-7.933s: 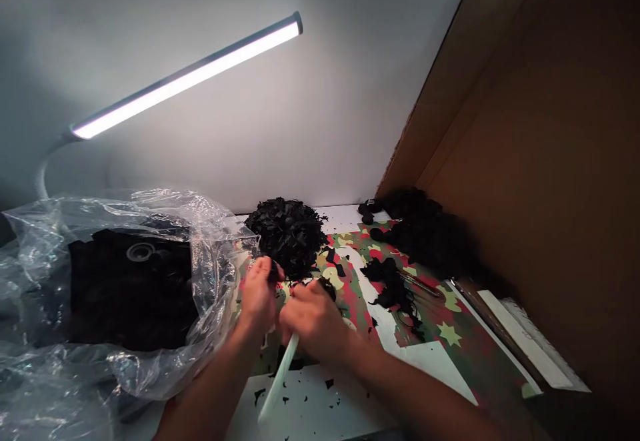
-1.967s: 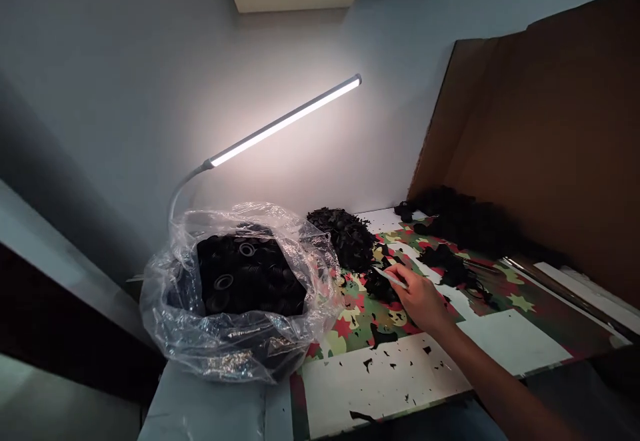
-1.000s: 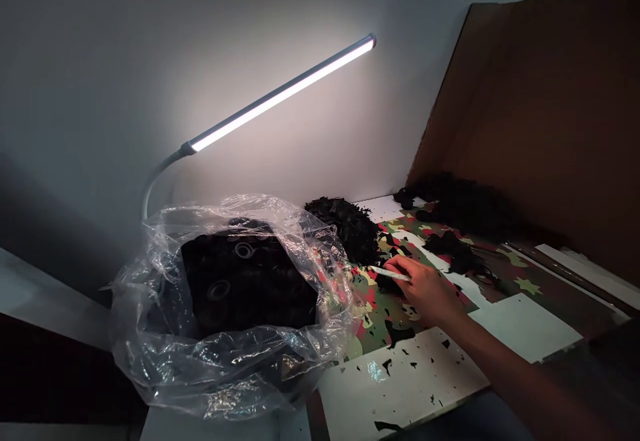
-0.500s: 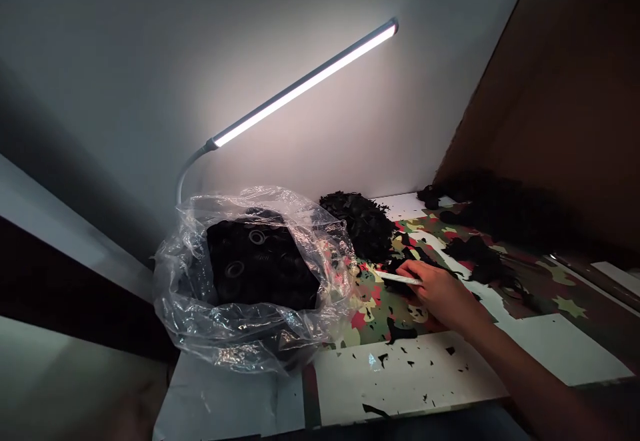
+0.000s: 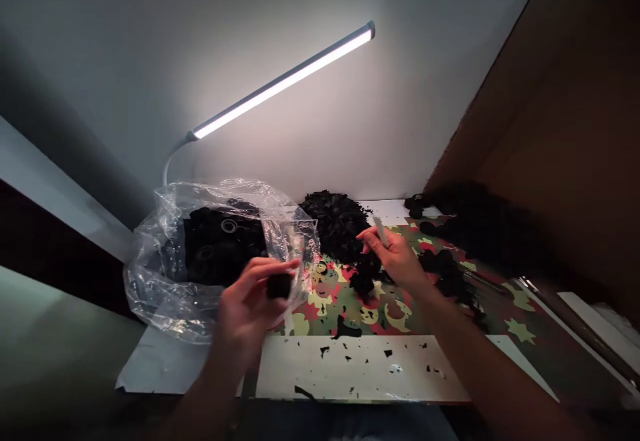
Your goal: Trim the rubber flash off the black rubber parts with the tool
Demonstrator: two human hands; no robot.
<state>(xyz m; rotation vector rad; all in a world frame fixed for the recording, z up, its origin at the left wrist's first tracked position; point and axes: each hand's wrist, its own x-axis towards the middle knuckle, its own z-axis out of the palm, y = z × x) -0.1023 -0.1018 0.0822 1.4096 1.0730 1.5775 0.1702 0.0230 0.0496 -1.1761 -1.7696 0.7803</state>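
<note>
Left hand (image 5: pixel 247 297) pinches small, black, rubbery-looking piece (image 5: pixel 279 286) before crumpled clear plastic bag (image 5: pixel 165 304). Piece looks light, pliant; edges probably best hold. Right hand (image 5: pixel 400 262) grips slim white stick-like tool (image 5: pixel 381 231), seemingly stiff.

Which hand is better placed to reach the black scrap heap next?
Probably the right hand: it appears beside the heap, though gripping a pale stick. The left hand, by the plastic bag, holds a dark piece.
</note>
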